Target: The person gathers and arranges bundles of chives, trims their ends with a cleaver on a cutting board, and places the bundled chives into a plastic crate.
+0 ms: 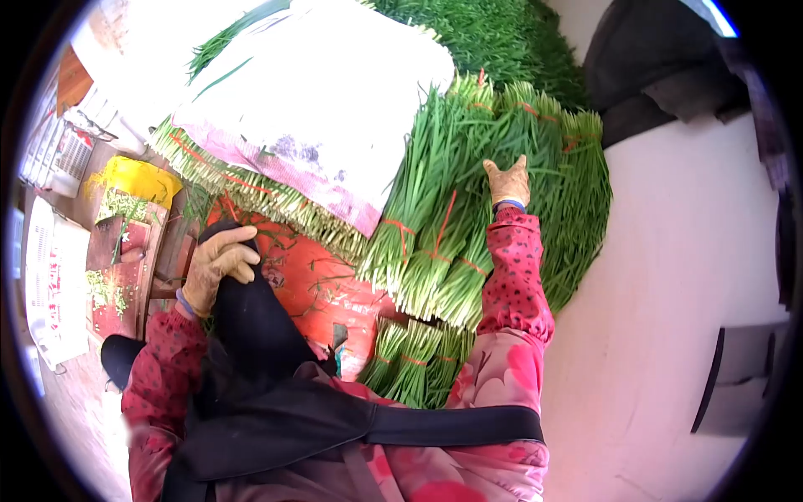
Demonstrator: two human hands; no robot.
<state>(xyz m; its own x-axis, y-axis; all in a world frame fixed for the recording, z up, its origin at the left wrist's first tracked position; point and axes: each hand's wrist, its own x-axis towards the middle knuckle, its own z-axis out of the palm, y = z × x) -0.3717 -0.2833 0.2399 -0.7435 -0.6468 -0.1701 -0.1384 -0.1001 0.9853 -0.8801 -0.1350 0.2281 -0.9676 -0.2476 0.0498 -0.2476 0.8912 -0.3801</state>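
Note:
My right hand, in a tan glove, reaches out over a pile of chive bundles. Its thumb and a finger are spread apart, and it touches or hovers just above the leaves; nothing shows in it. Red ties circle the pale stem ends of the bundles. On my dark-trousered knee rests my left hand, also gloved, fingers loosely stretched and apart with no object in them. A white cloth covers part of the stacked chives to the left.
Smaller chive bundles lie close to my body. A red sheet with leaf scraps is under the pile. At left are a wooden board with trimmings and a yellow bag. Dark fabric lies at upper right.

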